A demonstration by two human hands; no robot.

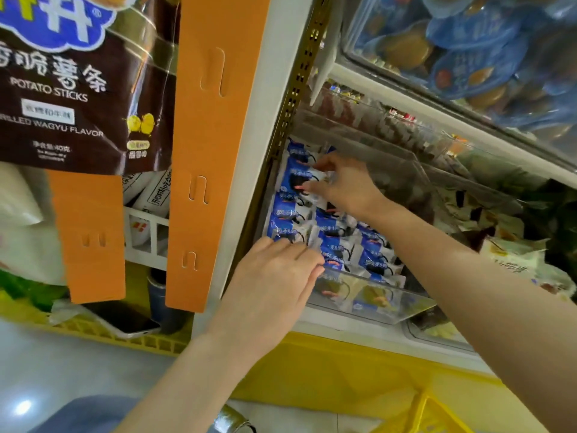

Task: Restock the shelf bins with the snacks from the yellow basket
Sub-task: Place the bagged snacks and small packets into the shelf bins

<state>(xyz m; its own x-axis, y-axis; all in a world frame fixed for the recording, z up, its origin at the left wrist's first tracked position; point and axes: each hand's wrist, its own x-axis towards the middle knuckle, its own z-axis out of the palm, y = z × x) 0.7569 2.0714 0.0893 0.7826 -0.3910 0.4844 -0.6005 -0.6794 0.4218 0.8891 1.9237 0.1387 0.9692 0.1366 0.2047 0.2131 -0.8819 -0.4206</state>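
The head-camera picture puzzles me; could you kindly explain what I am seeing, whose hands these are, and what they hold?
There is no machine here: a person works bare-handed, and the single picture comes from a camera worn on their head, looking forward and down. Both arms reach into a clear shelf bin filled with blue-and-white snack packets. The right hand pinches one packet near the back of the bin. The left hand lies flat, fingers straight, on the front packets and holds nothing. A corner of the yellow basket shows at the bottom right. At the upper left hangs a brown potato sticks bag beside orange strips.
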